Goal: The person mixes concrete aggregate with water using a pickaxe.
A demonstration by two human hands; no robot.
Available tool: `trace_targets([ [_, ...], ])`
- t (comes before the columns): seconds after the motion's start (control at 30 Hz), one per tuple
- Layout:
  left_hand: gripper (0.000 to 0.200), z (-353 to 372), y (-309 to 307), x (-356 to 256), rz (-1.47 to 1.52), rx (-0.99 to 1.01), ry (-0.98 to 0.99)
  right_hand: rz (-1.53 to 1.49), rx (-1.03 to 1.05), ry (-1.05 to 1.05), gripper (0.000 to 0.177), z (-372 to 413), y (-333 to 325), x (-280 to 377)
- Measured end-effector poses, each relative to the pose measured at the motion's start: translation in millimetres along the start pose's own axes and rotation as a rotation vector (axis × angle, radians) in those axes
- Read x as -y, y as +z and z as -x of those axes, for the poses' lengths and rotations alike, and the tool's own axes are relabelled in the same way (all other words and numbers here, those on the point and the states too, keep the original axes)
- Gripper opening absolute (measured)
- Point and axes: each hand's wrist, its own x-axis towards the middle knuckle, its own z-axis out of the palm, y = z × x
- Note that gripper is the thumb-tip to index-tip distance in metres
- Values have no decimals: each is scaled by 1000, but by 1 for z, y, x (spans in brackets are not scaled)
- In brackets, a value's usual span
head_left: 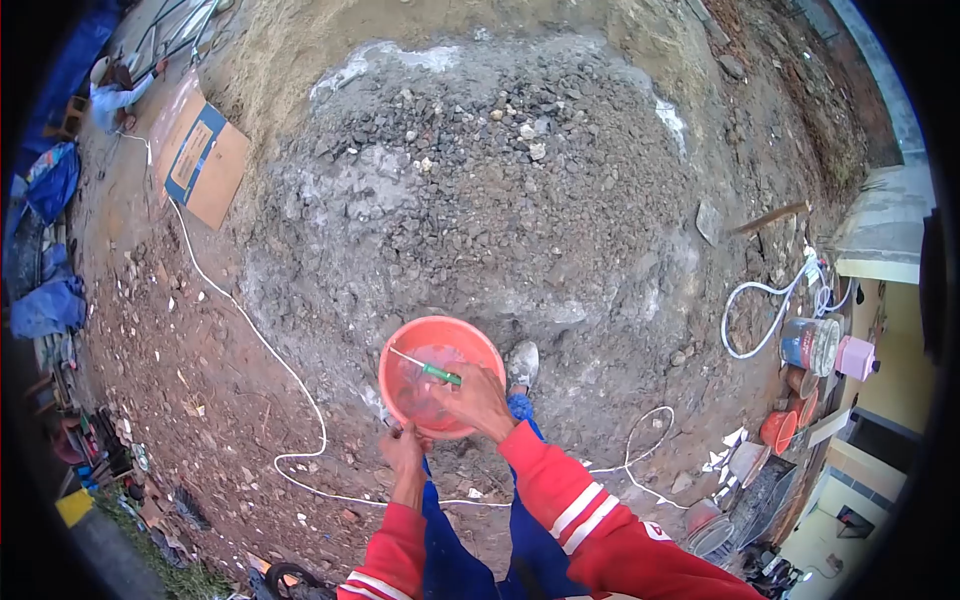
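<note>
An orange-red basin [488,350] is held in front of the person's blue-trousered legs, above the grey ground. My left hand [404,450] is closed on the basin's near left rim. Over the basin's right side, my right hand [472,400] grips a screwdriver [440,374] with a green handle, its thin shaft pointing left across the basin. The basin's inside looks wet or smeared with grey; its exact contents cannot be made out.
A gravel heap [480,180] lies ahead. A white cable [255,335] winds across the soil on the left, near a cardboard sheet [215,165]. Another person [112,98] is at the upper left. Buckets [810,345] and a hose [735,320] lie at the right.
</note>
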Motion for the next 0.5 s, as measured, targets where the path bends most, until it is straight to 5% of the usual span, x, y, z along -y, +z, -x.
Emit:
trace_targets([
  [0.2,20,28,64,-38,143,172,-39,111,-94,-13,41,-41,-74,32],
  [0.37,17,48,134,-62,158,364,-24,172,-404,-70,47,-54,-135,40],
  [0.5,16,40,161,-54,200,430,37,178,-378,-64,46,-38,-132,18],
])
